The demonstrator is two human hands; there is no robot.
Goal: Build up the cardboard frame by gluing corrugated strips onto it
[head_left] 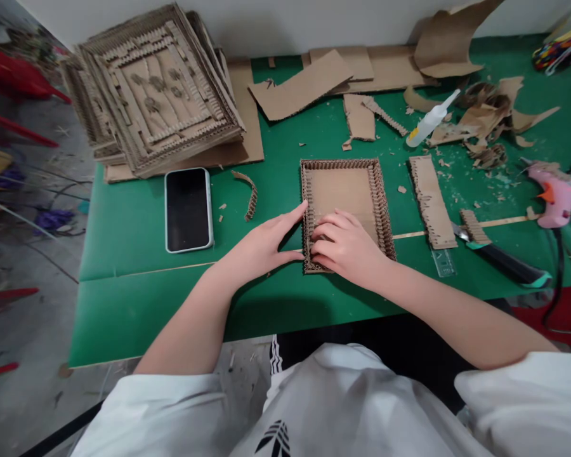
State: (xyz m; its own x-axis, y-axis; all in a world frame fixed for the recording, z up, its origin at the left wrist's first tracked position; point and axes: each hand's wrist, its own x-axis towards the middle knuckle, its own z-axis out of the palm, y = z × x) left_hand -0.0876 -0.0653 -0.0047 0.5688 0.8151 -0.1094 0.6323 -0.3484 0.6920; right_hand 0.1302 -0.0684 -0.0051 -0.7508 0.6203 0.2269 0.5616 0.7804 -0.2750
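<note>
In front of me on the green table lies a shallow cardboard frame [345, 190] with a flat base and walls of corrugated strips. My left hand [271, 244] is at its left side, fingers stretched and thumb apart, with the tips touching the outside of the left wall. Over the lower left part of the base is my right hand [347, 244]. Its fingers are bent and press on the inner side of that same wall; the palm hides what lies under it.
A phone [188, 209] and stacked cardboard panels [162, 95] are at left. Cardboard scraps [490, 120], a glue bottle [433, 119] and a cardboard strip [432, 202] lie right of the frame. Further right are a utility knife [509, 261] and a pink glue gun [556, 193] with its cord.
</note>
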